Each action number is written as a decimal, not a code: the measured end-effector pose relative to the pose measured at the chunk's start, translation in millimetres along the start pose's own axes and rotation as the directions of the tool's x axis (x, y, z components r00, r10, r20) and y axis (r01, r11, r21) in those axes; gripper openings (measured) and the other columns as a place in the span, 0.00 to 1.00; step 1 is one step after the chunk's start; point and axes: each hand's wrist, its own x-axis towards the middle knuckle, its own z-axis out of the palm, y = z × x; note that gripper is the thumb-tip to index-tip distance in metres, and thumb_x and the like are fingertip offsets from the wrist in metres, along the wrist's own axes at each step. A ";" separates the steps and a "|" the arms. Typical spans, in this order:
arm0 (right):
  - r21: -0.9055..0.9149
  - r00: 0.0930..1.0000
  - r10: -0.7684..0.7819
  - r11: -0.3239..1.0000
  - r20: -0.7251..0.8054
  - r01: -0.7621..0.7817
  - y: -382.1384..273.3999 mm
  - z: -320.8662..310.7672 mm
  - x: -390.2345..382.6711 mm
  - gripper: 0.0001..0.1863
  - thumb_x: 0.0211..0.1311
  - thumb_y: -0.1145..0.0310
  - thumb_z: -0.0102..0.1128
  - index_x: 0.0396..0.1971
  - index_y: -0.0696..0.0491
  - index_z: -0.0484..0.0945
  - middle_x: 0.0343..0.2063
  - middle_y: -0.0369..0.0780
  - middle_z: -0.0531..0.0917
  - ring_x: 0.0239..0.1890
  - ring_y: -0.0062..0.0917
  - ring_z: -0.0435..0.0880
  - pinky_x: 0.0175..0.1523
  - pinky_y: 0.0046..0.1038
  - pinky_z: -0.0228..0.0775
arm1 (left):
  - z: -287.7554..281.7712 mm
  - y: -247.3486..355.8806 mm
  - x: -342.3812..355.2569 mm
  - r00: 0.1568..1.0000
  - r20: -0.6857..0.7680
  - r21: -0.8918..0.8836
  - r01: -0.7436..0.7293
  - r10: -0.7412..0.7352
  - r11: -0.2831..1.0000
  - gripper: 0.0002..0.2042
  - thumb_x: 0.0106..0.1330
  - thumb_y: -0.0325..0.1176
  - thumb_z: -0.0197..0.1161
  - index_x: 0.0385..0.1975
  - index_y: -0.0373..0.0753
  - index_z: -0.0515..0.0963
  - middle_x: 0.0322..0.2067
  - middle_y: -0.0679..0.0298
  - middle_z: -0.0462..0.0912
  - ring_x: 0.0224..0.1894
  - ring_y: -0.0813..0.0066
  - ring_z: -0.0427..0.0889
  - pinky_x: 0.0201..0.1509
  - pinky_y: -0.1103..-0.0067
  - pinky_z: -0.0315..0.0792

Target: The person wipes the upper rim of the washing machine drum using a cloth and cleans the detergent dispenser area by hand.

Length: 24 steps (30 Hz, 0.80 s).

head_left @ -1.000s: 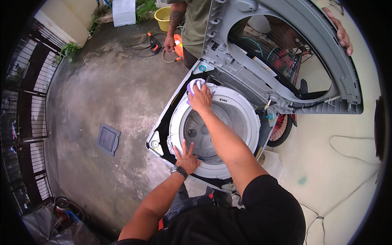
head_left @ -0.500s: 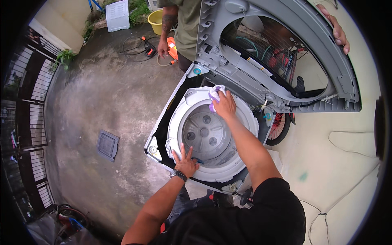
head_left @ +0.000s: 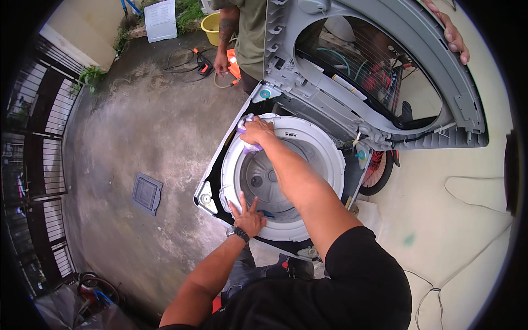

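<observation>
An opened top-load washing machine stands before me, its round steel drum ringed by a white plastic tub ring. My right hand presses a white and purple cloth onto the far left part of that ring. My left hand rests with fingers spread on the ring's near left edge. A dark watch is on my left wrist. The grey top cover, with its dark window, is tilted up behind the machine. Another person's hand holds its right edge.
A person in an olive shirt stands behind the machine. Near that person are a yellow bucket and a coiled hose with a spray gun. A grey floor cover lies at left. The pale wall stands close on the right.
My right hand has slid the cloth leftward along the far side of the ring. My left hand stays in nearly the same place on the ring.
</observation>
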 end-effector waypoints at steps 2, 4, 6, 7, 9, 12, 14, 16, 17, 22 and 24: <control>-0.159 0.960 -0.056 0.982 0.275 0.103 5.3 -22.6 28.1 0.23 0.60 0.49 0.59 0.53 0.40 0.84 0.55 0.37 0.83 0.58 0.31 0.82 0.60 0.39 0.74 | -2.2 -0.8 -0.1 1.000 0.018 -0.007 -0.005 0.005 1.000 0.19 0.70 0.54 0.52 0.48 0.56 0.86 0.76 0.61 0.53 0.74 0.28 0.17 0.55 0.18 0.20; -0.273 0.907 -0.088 0.938 0.411 0.215 6.1 -27.1 41.3 0.21 0.58 0.51 0.63 0.52 0.38 0.85 0.46 0.31 0.88 0.49 0.29 0.88 0.52 0.35 0.79 | -4.6 1.2 -1.5 0.999 0.037 -0.017 -0.009 0.010 1.000 0.19 0.70 0.54 0.52 0.48 0.56 0.86 0.76 0.62 0.53 0.74 0.27 0.16 0.55 0.18 0.19; -0.283 0.878 -0.088 0.927 0.470 0.244 -14.3 -38.2 37.5 0.20 0.56 0.55 0.68 0.49 0.40 0.85 0.43 0.30 0.88 0.46 0.27 0.88 0.47 0.35 0.81 | 1.8 -0.9 -7.7 0.997 0.066 0.009 0.042 -0.043 0.999 0.19 0.70 0.55 0.51 0.50 0.58 0.86 0.77 0.62 0.52 0.73 0.29 0.13 0.54 0.18 0.18; -0.316 0.871 -0.025 0.926 0.491 0.205 -8.0 -35.1 43.7 0.19 0.55 0.56 0.69 0.48 0.41 0.85 0.42 0.31 0.88 0.44 0.26 0.88 0.44 0.35 0.81 | 0.7 2.0 -3.3 0.996 0.084 0.009 0.029 -0.029 1.000 0.19 0.70 0.55 0.51 0.50 0.59 0.86 0.77 0.62 0.52 0.73 0.29 0.12 0.54 0.18 0.18; -0.400 0.868 -0.016 0.883 0.497 0.246 -12.8 -22.6 43.3 0.19 0.55 0.58 0.69 0.48 0.42 0.85 0.41 0.33 0.88 0.42 0.29 0.88 0.43 0.36 0.82 | -1.9 1.8 -3.0 0.993 0.112 0.029 0.043 -0.046 0.999 0.19 0.71 0.56 0.51 0.50 0.60 0.86 0.77 0.63 0.52 0.73 0.30 0.11 0.54 0.18 0.18; -0.397 0.865 -0.191 0.828 0.464 0.395 48.7 0.4 67.3 0.18 0.53 0.62 0.69 0.47 0.44 0.85 0.40 0.37 0.88 0.40 0.35 0.88 0.43 0.38 0.81 | -10.4 15.3 12.5 0.990 0.135 0.033 -0.042 0.037 0.999 0.19 0.71 0.57 0.51 0.50 0.61 0.86 0.77 0.63 0.52 0.73 0.30 0.11 0.54 0.18 0.18; -0.269 0.794 -0.416 0.783 0.444 0.561 56.2 3.9 45.8 0.22 0.51 0.64 0.68 0.49 0.46 0.83 0.43 0.40 0.87 0.41 0.38 0.88 0.44 0.39 0.80 | -3.7 9.8 10.3 0.991 0.137 0.006 -0.012 0.011 1.000 0.19 0.71 0.57 0.51 0.50 0.62 0.86 0.77 0.64 0.53 0.73 0.31 0.11 0.54 0.19 0.17; 0.047 0.651 -0.611 0.745 0.450 0.666 56.2 -2.3 1.8 0.31 0.48 0.65 0.68 0.57 0.48 0.78 0.50 0.45 0.84 0.47 0.38 0.86 0.49 0.41 0.79 | -2.9 0.2 -5.3 0.991 0.123 0.008 0.043 -0.044 0.999 0.19 0.71 0.57 0.51 0.49 0.62 0.86 0.77 0.64 0.53 0.73 0.31 0.10 0.54 0.19 0.17; 0.153 0.635 -0.583 0.786 0.506 0.599 69.6 -0.9 -24.3 0.36 0.49 0.61 0.67 0.63 0.47 0.74 0.56 0.46 0.81 0.53 0.38 0.84 0.54 0.42 0.76 | -4.8 0.1 -6.2 0.993 0.110 0.016 0.039 -0.040 0.999 0.18 0.71 0.57 0.52 0.49 0.62 0.86 0.77 0.64 0.53 0.73 0.32 0.10 0.54 0.19 0.16; 0.423 0.795 -0.524 0.823 0.305 0.380 130.4 43.0 -91.9 0.38 0.52 0.53 0.66 0.64 0.52 0.71 0.59 0.50 0.78 0.60 0.42 0.78 0.64 0.38 0.69 | -19.9 6.7 1.4 0.994 0.107 -0.051 0.018 -0.012 0.999 0.18 0.69 0.56 0.54 0.46 0.60 0.88 0.76 0.65 0.54 0.75 0.34 0.15 0.57 0.21 0.15; 0.563 0.908 -0.409 0.774 0.091 0.292 123.4 47.1 -90.2 0.37 0.53 0.52 0.65 0.64 0.52 0.71 0.60 0.53 0.74 0.59 0.46 0.78 0.65 0.40 0.68 | -10.6 2.3 3.6 0.996 0.091 -0.022 0.003 -0.001 1.000 0.17 0.69 0.56 0.54 0.47 0.62 0.87 0.76 0.64 0.55 0.74 0.33 0.13 0.55 0.20 0.14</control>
